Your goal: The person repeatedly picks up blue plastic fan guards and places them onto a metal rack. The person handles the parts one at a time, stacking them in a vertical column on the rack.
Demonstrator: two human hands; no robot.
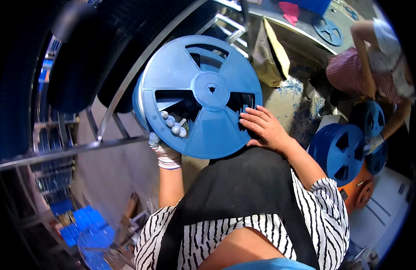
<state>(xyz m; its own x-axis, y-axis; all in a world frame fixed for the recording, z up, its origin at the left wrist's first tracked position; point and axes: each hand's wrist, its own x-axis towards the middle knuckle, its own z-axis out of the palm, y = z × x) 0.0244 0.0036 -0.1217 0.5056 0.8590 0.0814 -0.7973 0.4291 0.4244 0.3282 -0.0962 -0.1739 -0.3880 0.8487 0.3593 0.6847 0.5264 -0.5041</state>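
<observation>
A large blue plastic reel with window-like openings is held upright in front of my body. My left hand, in a white knitted glove with grey-blue coated fingers, grips its lower left edge. The fingertips of that hand show through the lower left opening, curled round from behind. My right hand is bare, its fingers stretched out and lying against the reel's right side beside an opening. Several more reels show partly behind the far flange, seen through the openings.
A metal rack with dark rolls stands on the left. At right, another person bends over a stack of blue reels. An open sack stands ahead, near scattered blue scraps. Blue boxes lie at lower left.
</observation>
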